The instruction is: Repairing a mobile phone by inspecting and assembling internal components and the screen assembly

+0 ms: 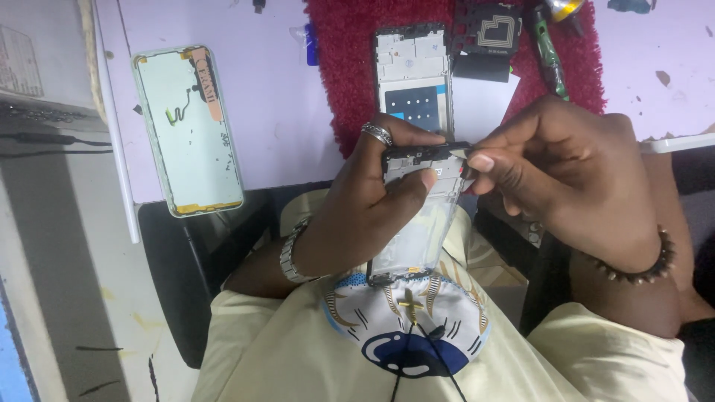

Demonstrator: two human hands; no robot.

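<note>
— Pale lilac tabletop (283, 112), scuffed in places, with a dark red fuzzy mat (350, 67) at its far edge. What's on them?

— On the mat lies an opened phone frame with white and blue inner parts (412, 78), a black square board with a copper coil pattern (494, 31) beside it, and a green-handled screwdriver (549, 53) to the right. Well apart, on the bare table, sits a pale green phone back cover with an orange strip (189, 130).

— And the hands?

— The left hand (372, 197), silver ring on one finger and metal watch band at the wrist, is wrapped around a black-edged phone frame with a translucent panel (417, 216), held over the lap, thumb pressed on its upper part. The right hand (566, 179), beaded bracelet at the wrist, has its fingertips pinched on a thin pointed tool (463, 152) touching the frame's top right corner.

— What might go wrong?

— I'd judge the tip could skid off that corner and jab the left thumb, since they sit just beside each other. Too much levering could crack the thin panel. And with nothing underneath but a cream printed shirt (417, 350), anything small that drops could be lost.
</note>
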